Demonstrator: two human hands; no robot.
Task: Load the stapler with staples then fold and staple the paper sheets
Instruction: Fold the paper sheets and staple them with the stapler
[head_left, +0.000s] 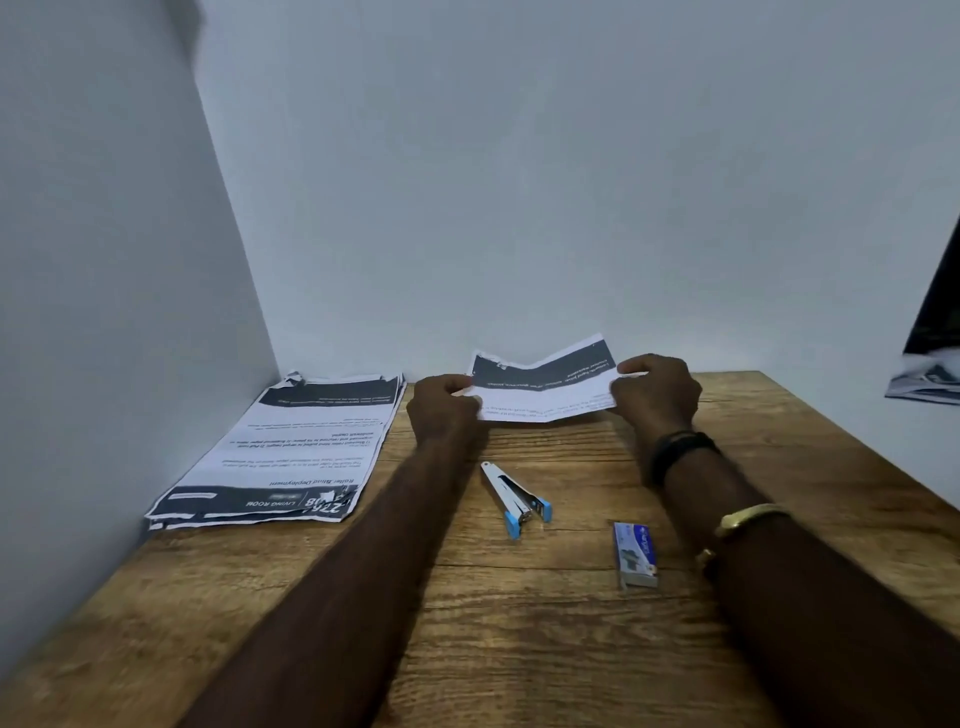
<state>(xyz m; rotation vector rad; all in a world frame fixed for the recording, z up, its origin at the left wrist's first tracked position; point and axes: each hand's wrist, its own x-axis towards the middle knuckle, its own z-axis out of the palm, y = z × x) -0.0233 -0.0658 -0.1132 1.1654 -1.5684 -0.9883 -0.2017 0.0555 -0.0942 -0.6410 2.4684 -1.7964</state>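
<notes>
Two hands (444, 410) (657, 395) pinch sheet (545, 389) | stapler (514, 499), staple box (635, 553) nearer | stack (291, 447) left

Two arms in view, left forearm (363, 561) and right forearm (789, 613), both bare along whole visible length. Left grip (441, 410), right grip (657, 392): bare hands. Right wrist carries wide black band (680, 448), matte, snug; material unclear through blur. Higher on same forearm, thin gold-coloured metal bangle (753, 516), rounded, polished, catching light. Small gold-coloured piece (705, 558) at arm's inner edge nearby; whether part of bangle, cannot tell.
</notes>
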